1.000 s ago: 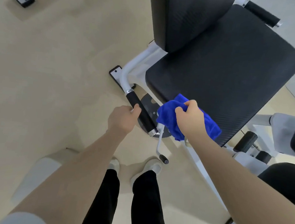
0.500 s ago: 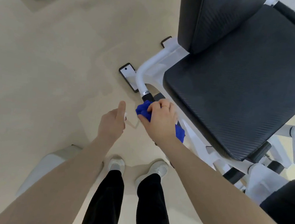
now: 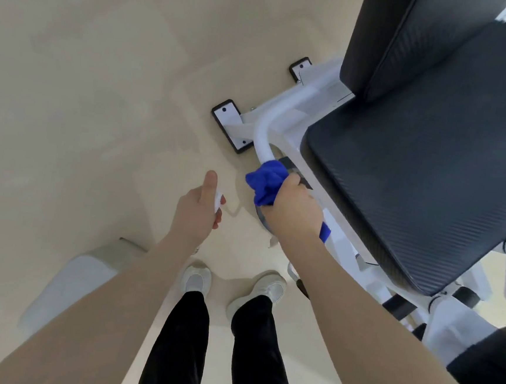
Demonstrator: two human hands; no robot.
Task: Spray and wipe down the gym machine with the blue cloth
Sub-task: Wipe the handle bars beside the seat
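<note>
While right hand [image 3: 294,207] grips blue cloth [image 3: 266,182] wrapped round handle at end of white tube [image 3: 263,134], left hand [image 3: 198,210] holds small white item, likely spray bottle [image 3: 219,199], thumb raised, fingers curled. Cloth sits just right of left hand, apart from it. Handle's long axis runs up-left toward tube bend, down-right under right hand; judged wipe slides along it. Black seat pad [image 3: 424,176] right of both; floor [image 3: 86,85] beneath.
</note>
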